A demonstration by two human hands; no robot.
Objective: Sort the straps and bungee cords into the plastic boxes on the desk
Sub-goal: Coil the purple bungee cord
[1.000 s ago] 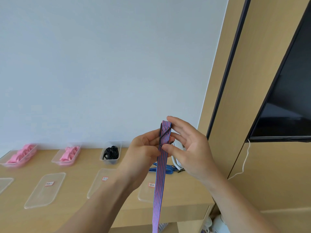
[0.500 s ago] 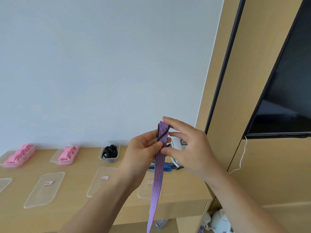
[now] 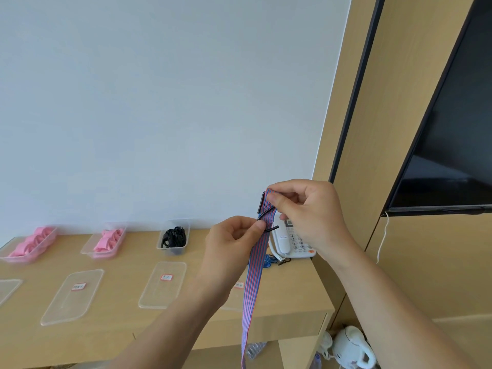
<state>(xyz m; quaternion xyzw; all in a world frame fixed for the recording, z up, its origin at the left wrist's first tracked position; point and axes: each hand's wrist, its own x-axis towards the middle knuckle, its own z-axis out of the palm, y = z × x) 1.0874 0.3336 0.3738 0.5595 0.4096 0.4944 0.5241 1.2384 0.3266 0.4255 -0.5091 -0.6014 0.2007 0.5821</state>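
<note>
Centre frame, above the worktop [image 3: 119,302], a striped strap [image 3: 255,265] hangs limp. The right hand [image 3: 306,209] pinches its folded top by the black hook [image 3: 266,217]; the left hand [image 3: 234,241] pinches just below. It looks light and floppy, so it is probably best held near the hook.

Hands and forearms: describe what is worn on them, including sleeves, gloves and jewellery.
Nothing is worn. The left hand and right hand are bare, with no gloves or rings in view. The left forearm and right forearm are uncovered to the picture's edge: no sleeve, watch or wristband shows. Visible nails are short and unpainted.
</note>
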